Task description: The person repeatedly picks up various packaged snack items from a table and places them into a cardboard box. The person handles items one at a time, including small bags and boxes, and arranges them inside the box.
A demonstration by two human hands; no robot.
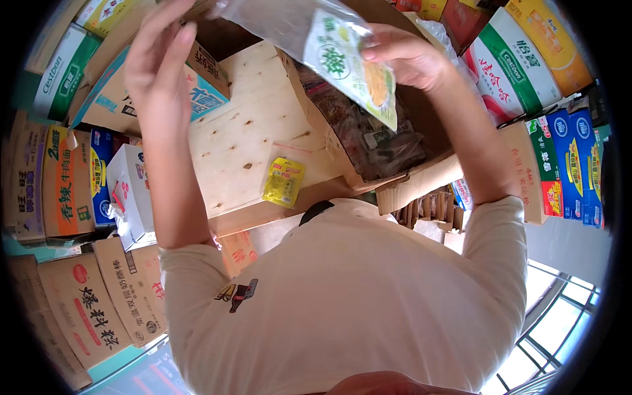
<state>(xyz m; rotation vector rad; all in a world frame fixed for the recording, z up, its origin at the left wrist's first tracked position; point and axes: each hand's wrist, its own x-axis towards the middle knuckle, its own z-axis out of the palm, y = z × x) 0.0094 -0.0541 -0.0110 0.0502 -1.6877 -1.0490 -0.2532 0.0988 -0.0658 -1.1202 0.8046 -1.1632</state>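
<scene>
My right hand (pixel 402 57) grips a clear plastic bag (pixel 276 19) at its side edge. A white and green food packet (pixel 340 59) with a picture of yellow food shows inside or against the bag; which one, I cannot tell. My left hand (pixel 160 59) is raised, slightly blurred, near the bag's far end. Its thumb and fingers are apart with nothing seen between them. Below, a yellow packet (pixel 284 182) in a clear zip bag lies on a knotted plywood board (pixel 237 143).
An open cardboard box (pixel 377 133) right of the board holds several plastic-wrapped packets. A blue and brown carton (pixel 205 94) stands at the board's left. Stacked cartons (pixel 69 182) line the left side, and more cartons (pixel 518 64) the right. A white box (pixel 131 197) sits by my left arm.
</scene>
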